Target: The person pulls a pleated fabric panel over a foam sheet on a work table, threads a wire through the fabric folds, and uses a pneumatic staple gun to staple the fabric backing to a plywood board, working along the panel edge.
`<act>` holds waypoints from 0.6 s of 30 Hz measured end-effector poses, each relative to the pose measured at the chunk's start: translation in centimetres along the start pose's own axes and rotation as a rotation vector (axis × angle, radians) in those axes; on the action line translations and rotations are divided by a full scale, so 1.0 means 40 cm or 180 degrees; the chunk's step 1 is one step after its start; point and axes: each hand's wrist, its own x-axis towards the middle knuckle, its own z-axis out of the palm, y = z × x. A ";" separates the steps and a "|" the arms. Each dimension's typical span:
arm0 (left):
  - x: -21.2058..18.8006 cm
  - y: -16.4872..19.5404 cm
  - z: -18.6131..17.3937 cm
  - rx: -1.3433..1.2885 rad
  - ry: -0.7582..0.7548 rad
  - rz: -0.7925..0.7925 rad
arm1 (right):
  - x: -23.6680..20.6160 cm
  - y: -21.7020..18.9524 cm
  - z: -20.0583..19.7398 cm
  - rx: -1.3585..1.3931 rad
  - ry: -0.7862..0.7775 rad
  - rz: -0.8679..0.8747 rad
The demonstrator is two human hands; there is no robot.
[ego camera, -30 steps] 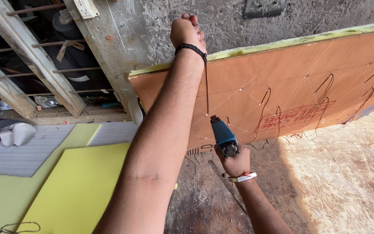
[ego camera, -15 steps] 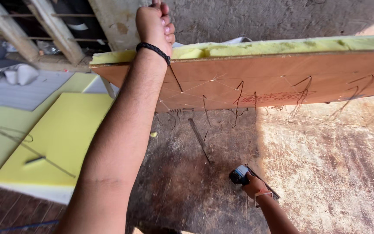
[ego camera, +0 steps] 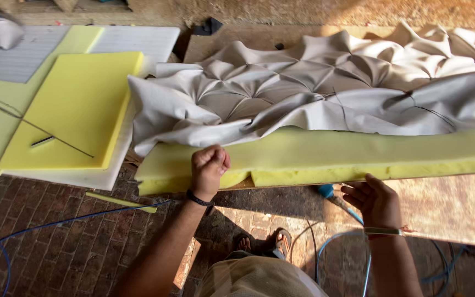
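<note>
A long upholstery panel lies flat in front of me: a wooden board [ego camera: 441, 175] at the bottom, thick yellow-green foam [ego camera: 358, 151] on it, and tufted grey fabric [ego camera: 314, 93] with deep folds on top. My left hand [ego camera: 209, 165], a black band on its wrist, is closed in a fist on the near edge of the foam. My right hand [ego camera: 374, 202] is spread open just below the board's near edge and holds nothing. A blue power tool [ego camera: 325, 191] lies on the floor under the edge, next to my right hand.
Yellow foam sheets [ego camera: 67, 110] and white sheets [ego camera: 138, 41] lie stacked at the left, with a thin rod [ego camera: 34, 125] across them. Blue cables [ego camera: 56, 225] run over the brick floor. My sandalled feet [ego camera: 265, 242] stand below the panel.
The panel stood on edge with its wooden back toward me; now it lies flat, fabric side up. My right hand lowered the power tool to the floor and let it go.
</note>
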 end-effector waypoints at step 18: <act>-0.145 -0.109 -0.055 0.1657 0.0037 -0.1456 | -0.098 0.223 -0.270 -0.1644 0.0239 0.0697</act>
